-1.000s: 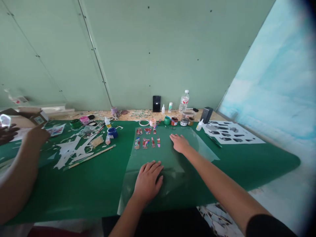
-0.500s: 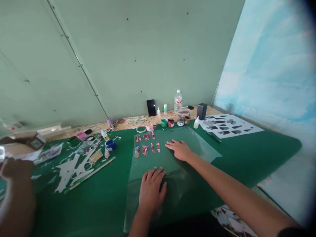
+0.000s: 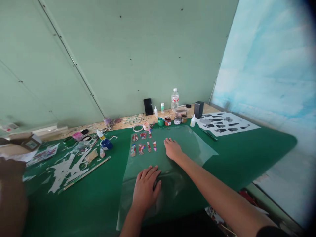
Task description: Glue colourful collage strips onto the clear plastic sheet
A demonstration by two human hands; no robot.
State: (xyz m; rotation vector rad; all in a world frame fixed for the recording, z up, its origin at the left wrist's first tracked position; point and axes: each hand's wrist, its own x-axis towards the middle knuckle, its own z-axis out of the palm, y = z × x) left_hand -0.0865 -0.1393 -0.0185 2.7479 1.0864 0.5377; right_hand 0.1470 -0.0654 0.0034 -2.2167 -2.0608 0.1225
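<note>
A clear plastic sheet [image 3: 187,144] lies over the green table cover. My left hand [image 3: 146,187] rests flat on its near part, fingers stretched forward and thumb apart. Farther off and to the right, my right hand [image 3: 172,148] lies palm down on the sheet, fingers extended. Neither hand holds anything. Left of my right hand, several small painted pieces [image 3: 141,149] in red, blue and pink sit in two rows at the sheet's far left. The sheet has creases and reflections around my hands.
Paint jars [image 3: 168,121] and a water bottle [image 3: 175,99] stand at the back. A printed sheet [image 3: 228,123] and black box [image 3: 198,109] are at right. White paper scraps [image 3: 61,169], a long stick [image 3: 85,174] and another person's blurred arm [image 3: 12,194] are at left.
My right hand's fingers have drawn closer together, and the hand has shifted slightly on the sheet. My left hand stays flat. The view has turned slightly; the other person's arm has moved.
</note>
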